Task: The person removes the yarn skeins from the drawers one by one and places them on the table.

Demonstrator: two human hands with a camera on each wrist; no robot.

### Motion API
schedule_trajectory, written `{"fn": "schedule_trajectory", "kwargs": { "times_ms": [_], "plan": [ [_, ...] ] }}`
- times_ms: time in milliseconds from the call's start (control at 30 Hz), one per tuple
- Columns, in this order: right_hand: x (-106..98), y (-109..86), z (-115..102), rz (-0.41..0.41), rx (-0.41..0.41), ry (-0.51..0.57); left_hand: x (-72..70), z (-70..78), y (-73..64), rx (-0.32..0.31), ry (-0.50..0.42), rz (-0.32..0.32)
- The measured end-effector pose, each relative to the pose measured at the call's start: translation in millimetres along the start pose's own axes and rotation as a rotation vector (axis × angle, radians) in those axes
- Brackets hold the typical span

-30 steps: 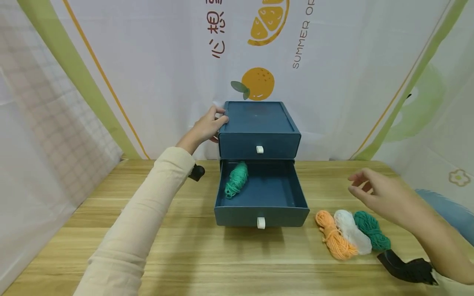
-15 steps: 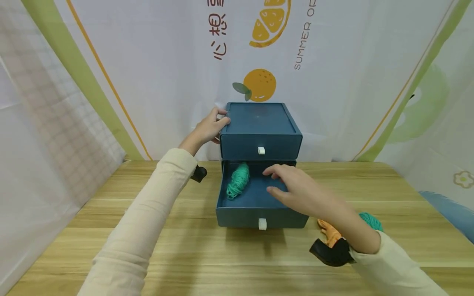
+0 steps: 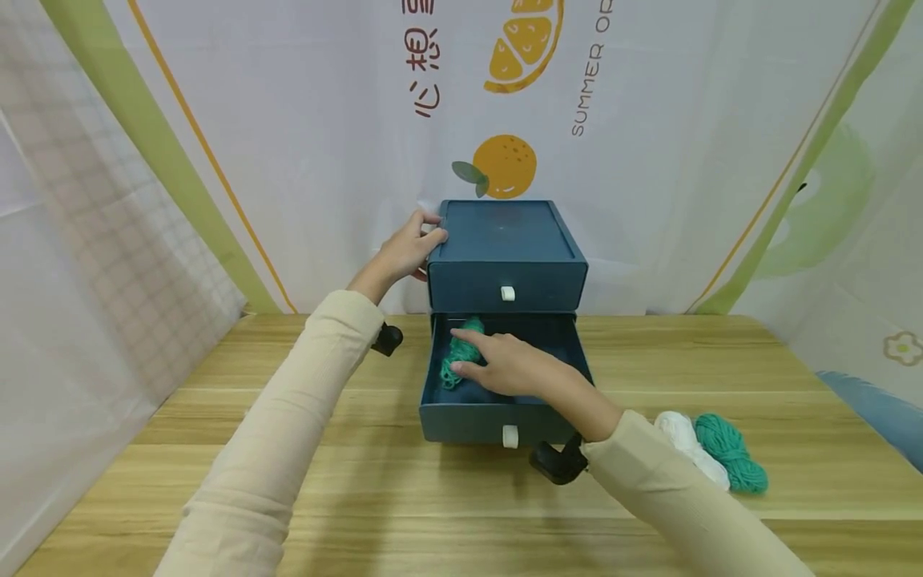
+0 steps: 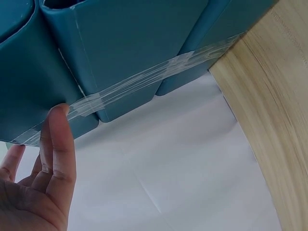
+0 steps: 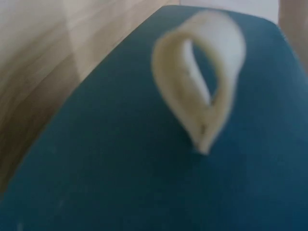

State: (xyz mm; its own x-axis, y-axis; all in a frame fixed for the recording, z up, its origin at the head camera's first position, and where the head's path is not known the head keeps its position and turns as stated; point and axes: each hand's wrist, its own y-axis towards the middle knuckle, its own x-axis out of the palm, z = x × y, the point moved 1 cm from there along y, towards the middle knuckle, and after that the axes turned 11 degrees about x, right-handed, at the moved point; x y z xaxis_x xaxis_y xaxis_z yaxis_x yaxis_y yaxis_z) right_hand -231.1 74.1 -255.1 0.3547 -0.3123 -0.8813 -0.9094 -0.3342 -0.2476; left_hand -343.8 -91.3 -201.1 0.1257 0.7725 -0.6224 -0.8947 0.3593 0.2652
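Note:
A dark blue drawer cabinet (image 3: 505, 232) stands at the back middle of the table, its lower drawer (image 3: 469, 423) pulled out. Inside that drawer, on its left side, lies a green yarn skein (image 3: 456, 353). My right hand (image 3: 515, 365) reaches over it, thumb and forefinger apart across the skein. My left hand (image 3: 404, 247) rests against the upper left side of the cabinet; in the left wrist view its extended fingers (image 4: 61, 149) touch the taped side. A white pull tab (image 5: 199, 82) on the blue drawer front fills the right wrist view.
On the wooden table (image 3: 346, 505), right of the drawer, lie a white yarn skein (image 3: 688, 449) and a green one (image 3: 731, 453). The right sleeve (image 3: 685, 489) covers the orange skein. A printed white curtain (image 3: 324, 120) hangs close behind the cabinet.
My right hand has swung left from above the loose skeins, over the drawer, to the green skein inside it. The left hand has stayed on the cabinet.

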Motion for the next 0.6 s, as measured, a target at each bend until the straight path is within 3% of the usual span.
{"fn": "schedule_trajectory", "kwargs": {
  "times_ms": [200, 600],
  "plan": [
    [2, 9.5, -3, -0.03, 0.021, -0.029, -0.2, -0.7, 0.8, -0.001, -0.002, -0.001],
    [1, 12.5, -7, 0.017, 0.06, -0.082, -0.6, -0.1, 0.1, -0.014, -0.02, -0.007]
  ]
}}
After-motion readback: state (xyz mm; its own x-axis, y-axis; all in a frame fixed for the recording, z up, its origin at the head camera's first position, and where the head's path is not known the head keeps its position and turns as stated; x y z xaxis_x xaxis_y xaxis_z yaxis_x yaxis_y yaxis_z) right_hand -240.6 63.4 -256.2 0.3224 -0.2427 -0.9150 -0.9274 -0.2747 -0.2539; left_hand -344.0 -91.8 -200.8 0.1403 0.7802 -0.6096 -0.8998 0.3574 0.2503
